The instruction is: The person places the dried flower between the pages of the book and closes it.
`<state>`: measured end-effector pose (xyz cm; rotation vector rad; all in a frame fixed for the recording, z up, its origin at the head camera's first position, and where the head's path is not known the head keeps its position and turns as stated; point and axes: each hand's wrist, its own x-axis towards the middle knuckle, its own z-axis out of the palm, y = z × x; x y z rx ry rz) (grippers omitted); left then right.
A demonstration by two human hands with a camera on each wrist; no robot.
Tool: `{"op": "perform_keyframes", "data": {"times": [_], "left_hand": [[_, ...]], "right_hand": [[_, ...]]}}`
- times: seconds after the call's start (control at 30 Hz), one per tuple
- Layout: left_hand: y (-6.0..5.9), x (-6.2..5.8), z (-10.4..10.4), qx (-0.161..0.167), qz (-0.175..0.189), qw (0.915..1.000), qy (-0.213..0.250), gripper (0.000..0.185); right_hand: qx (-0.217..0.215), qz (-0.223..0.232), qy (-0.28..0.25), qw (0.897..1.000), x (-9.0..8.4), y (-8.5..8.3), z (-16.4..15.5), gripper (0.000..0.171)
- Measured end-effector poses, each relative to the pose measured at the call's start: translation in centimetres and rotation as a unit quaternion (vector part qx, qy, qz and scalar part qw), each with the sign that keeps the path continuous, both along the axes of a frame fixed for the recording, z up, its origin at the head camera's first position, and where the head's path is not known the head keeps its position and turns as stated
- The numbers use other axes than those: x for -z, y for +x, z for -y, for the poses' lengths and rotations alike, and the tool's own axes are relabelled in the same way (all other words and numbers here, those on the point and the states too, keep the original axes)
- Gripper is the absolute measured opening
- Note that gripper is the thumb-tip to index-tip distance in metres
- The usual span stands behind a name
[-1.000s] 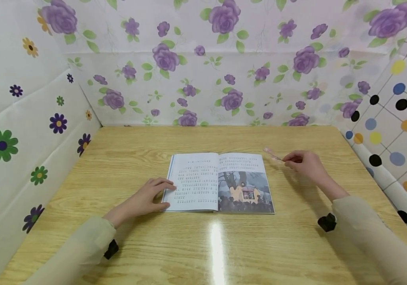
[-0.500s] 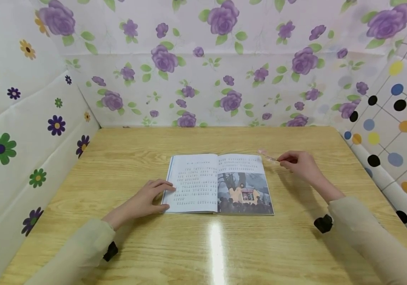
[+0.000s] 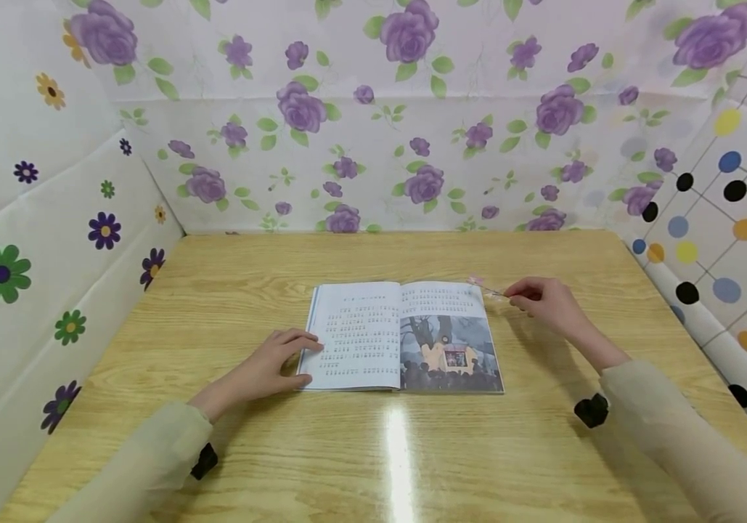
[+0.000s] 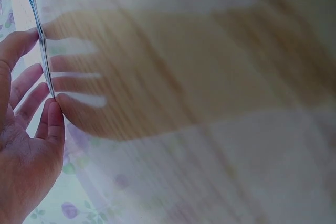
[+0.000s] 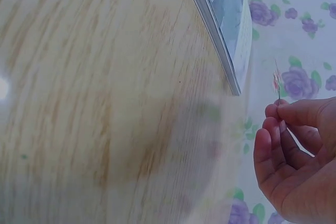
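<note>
An open book (image 3: 360, 319) lies on the table, text on its left page and a dark picture low on its right page. My left hand (image 3: 271, 367) rests at the book's left edge, fingers over the page margin and thumb by the lower corner. In the left wrist view, fingertips (image 4: 52, 111) touch the side of the pages. Beyond the book's upper right corner, my right hand (image 3: 549, 301) pinches a thin stick with pink, petal-like bits (image 3: 492, 293) between thumb and forefinger. Its pink tip overlaps the top right corner of the right page in the head view.
The wooden table (image 3: 229, 290) reaches back to a cloth wall with purple roses (image 3: 425, 181). Flowered cloth (image 3: 72, 327) closes off the left side and dotted cloth (image 3: 726, 290) the right. A bright light reflection (image 3: 399, 457) shows on the tabletop in front of the book.
My right hand has moved slightly left, bringing the stick's pink end from beside the book to over the right page's top corner. My left hand stays at the left page.
</note>
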<state>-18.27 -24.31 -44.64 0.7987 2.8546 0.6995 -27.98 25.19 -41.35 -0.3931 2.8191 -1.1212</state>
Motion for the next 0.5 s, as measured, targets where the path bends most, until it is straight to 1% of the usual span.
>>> {"op": "perform_keyframes", "data": {"times": [0.33, 0.5], "left_hand": [[0.0, 0.2, 0.1, -0.001, 0.002, 1.0, -0.003, 0.048], [-0.1, 0.1, 0.0, 0.0, -0.002, 1.0, -0.001, 0.048]], "right_hand": [[-0.013, 0.009, -0.006, 1.0, -0.6, 0.2, 0.9, 0.024], [-0.014, 0.001, -0.002, 1.0, -0.6, 0.0, 1.2, 0.023]]}}
